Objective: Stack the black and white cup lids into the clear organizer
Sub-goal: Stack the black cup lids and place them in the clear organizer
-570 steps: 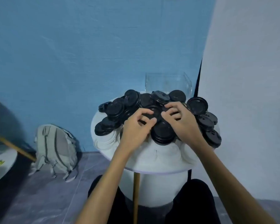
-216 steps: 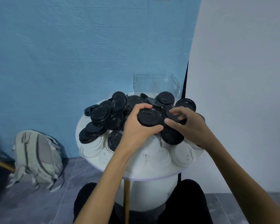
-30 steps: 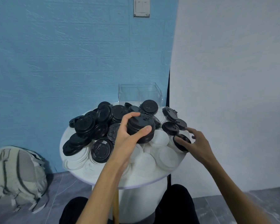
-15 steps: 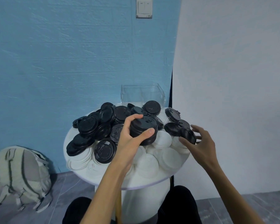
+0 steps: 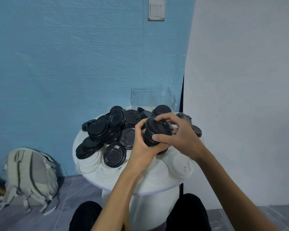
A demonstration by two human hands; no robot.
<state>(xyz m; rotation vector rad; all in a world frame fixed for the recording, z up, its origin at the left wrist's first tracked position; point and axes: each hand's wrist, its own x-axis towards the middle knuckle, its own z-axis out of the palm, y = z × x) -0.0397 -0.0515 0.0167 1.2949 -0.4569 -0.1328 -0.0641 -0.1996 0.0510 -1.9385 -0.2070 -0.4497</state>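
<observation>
A stack of black lids point(image 5: 154, 133) is tilted above the round white table point(image 5: 137, 185). My left hand point(image 5: 144, 148) grips the stack from below and the left. My right hand point(image 5: 180, 137) curls over its top and right side, thumb on the stack's front. Loose black lids point(image 5: 105, 130) are heaped over the table's left and back. White lids point(image 5: 182, 164) lie flat beneath them along the front edge. The clear organizer point(image 5: 153, 99) stands at the back of the table against the blue wall, with nothing visible inside.
A grey backpack point(image 5: 30, 177) leans on the floor at the left. The white wall panel point(image 5: 240, 97) runs close along the table's right side. A few black lids point(image 5: 196, 130) sit near the right edge. My dark-trousered knees are under the table's front.
My right hand picked a black lid from the table's right side and carried it left onto the stack. The left hand kept its grip and tilted the stack toward the right hand.
</observation>
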